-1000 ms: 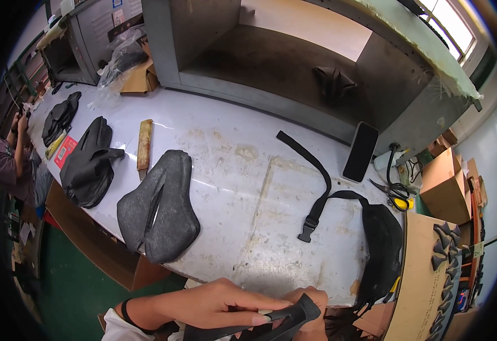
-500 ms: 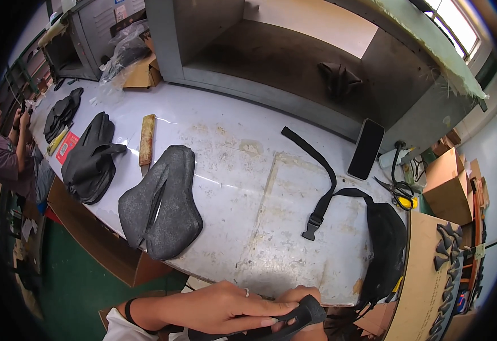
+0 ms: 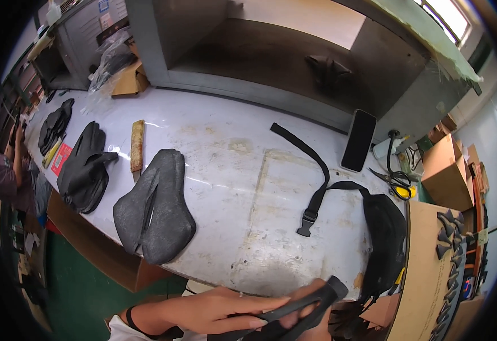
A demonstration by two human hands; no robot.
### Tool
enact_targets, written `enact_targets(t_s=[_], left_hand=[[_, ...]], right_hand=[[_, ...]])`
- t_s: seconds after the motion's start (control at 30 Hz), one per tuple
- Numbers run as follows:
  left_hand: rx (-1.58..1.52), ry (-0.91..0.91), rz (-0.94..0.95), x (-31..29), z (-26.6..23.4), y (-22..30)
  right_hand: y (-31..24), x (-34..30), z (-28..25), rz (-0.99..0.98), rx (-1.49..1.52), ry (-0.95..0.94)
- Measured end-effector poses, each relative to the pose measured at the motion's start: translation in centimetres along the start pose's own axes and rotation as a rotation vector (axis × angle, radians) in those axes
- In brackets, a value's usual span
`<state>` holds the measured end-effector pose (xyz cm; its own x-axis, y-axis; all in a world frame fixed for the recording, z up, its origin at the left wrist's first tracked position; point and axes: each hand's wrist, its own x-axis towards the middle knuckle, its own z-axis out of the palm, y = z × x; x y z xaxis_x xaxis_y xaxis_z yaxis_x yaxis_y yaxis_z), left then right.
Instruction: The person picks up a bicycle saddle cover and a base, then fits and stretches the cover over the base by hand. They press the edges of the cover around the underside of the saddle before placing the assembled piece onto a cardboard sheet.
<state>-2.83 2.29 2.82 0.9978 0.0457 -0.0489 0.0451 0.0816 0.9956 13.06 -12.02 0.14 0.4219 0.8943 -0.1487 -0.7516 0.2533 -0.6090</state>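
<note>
While the left hand pinches a black slotted piece between thumb and fingers, the right hand sits close against it from behind, so partly hidden and blurred that I cannot tell how it grips. The two hands are together at the piece, which is at the near edge of the table, right of the middle, its closed end pointing to the far right.

On the table's left lies a grey saddle-shaped pad with a long slit; just beyond it is a worn yellowish handle. Farther left rests a black folded cover, beside a red card.

Toward the right, a waist bag lies along the table's edge, its strap curving away and a buckle near the middle. Beyond the bag are a phone, leaning at the cabinet, and black-handled scissors.
</note>
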Motion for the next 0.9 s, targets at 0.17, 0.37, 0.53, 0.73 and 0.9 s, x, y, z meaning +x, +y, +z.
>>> enact_targets(t_s=[0.17, 0.37, 0.53, 0.73, 0.9], left_hand=[[-0.059, 0.121, -0.027, 0.0, 0.2, 0.8], [-0.117, 0.168, -0.066, 0.4, 0.8, 1.2], [-0.05, 0.094, -0.027, 0.6, 0.4, 2.0], [0.164, 0.248, 0.232, 1.3, 1.2, 2.8], [0.207, 0.259, 0.13, 0.7, 1.6, 3.1]], right_hand=[[-1.0, -0.2, -1.3, 0.432, -0.392, 0.017], [-1.6, 0.4, 0.5, 0.459, -0.369, 0.041], [-1.6, 0.3, 0.5, 0.467, -0.399, 0.042], [-0.7, -0.7, -2.0, 0.405, -0.293, -0.061], [0.0, -1.5, -1.3, 0.316, -0.211, 0.207]])
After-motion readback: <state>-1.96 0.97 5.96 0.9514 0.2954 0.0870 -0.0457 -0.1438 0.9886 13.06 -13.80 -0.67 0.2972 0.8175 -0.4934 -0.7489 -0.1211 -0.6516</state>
